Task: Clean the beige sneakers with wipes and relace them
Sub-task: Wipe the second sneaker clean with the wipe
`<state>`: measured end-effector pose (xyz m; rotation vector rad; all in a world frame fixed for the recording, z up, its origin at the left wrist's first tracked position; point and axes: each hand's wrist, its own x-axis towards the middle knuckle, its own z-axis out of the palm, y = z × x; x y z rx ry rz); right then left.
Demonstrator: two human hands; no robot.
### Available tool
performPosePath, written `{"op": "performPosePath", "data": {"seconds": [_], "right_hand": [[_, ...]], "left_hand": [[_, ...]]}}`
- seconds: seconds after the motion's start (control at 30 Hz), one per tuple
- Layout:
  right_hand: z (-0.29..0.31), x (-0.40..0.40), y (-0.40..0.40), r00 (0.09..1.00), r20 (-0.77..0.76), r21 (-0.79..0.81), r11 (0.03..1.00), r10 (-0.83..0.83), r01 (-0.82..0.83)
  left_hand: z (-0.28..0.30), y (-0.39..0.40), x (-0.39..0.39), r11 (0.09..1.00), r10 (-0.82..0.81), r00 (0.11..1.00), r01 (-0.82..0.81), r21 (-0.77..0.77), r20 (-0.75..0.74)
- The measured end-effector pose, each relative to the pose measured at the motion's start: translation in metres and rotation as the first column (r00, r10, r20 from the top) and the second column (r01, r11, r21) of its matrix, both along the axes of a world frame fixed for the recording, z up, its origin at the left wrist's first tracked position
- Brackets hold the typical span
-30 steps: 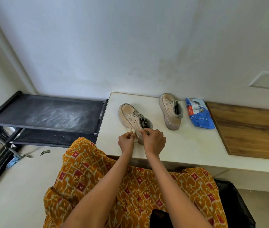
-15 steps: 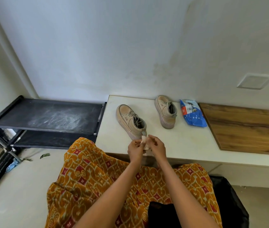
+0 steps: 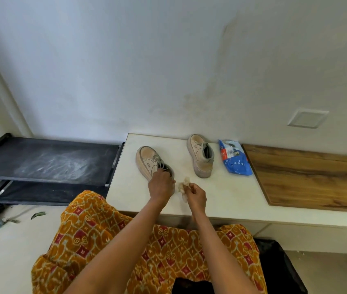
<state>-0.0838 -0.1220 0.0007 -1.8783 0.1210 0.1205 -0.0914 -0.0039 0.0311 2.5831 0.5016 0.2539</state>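
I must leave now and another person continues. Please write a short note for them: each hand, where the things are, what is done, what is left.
Left hand: gripping the heel end of the near sneaker on the white counter.
Right hand: pinching a crumpled wipe beside that heel.
Far sneaker: standing alone further back, untouched. Blue wipes pack lies to its right, by the wooden board.
Done: laces show on both sneakers; how clean they are cannot be judged.
Left: probably finish wiping the near sneaker, wipe the far one, then check the lacing.
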Motion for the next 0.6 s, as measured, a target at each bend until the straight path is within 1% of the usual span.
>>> {"op": "performPosePath", "data": {"seconds": [0.07,0.17,0.27,0.37,0.43,0.5,0.53,0.6], "right_hand": [[-0.003,0.002,0.001,0.999,0.007,0.006,0.999,-0.034,0.034],[-0.006,0.005,0.001,0.996,0.005,0.011,0.996,-0.090,0.090],[-0.006,0.009,0.002,0.994,0.013,0.008,0.994,-0.106,0.106],[-0.005,0.013,0.009,0.995,0.004,0.017,0.995,-0.099,0.099],[-0.002,0.015,0.017,0.997,0.010,0.028,0.996,-0.083,0.083],[0.001,0.016,0.024,0.998,0.019,0.033,0.998,-0.061,0.060],[0.001,0.017,0.027,0.998,0.017,0.029,0.998,-0.053,0.053],[0.000,0.019,0.034,0.999,0.003,0.024,0.998,-0.051,0.051]], "left_hand": [[0.001,0.004,0.004,0.995,-0.076,0.997,0.075,0.065,0.006],[0.001,0.014,0.004,0.963,-0.239,0.970,0.232,0.138,0.041],[0.004,0.040,0.003,0.898,-0.411,0.912,0.403,0.176,0.010],[0.005,0.077,0.005,0.833,-0.510,0.859,0.506,0.224,-0.047],[0.004,0.102,0.004,0.776,-0.549,0.833,0.538,0.328,-0.066],[0.002,0.121,0.001,0.727,-0.551,0.832,0.513,0.457,-0.058],[0.000,0.128,-0.002,0.724,-0.532,0.846,0.479,0.496,-0.040],[-0.005,0.134,-0.010,0.752,-0.486,0.874,0.413,0.513,0.008]]}}
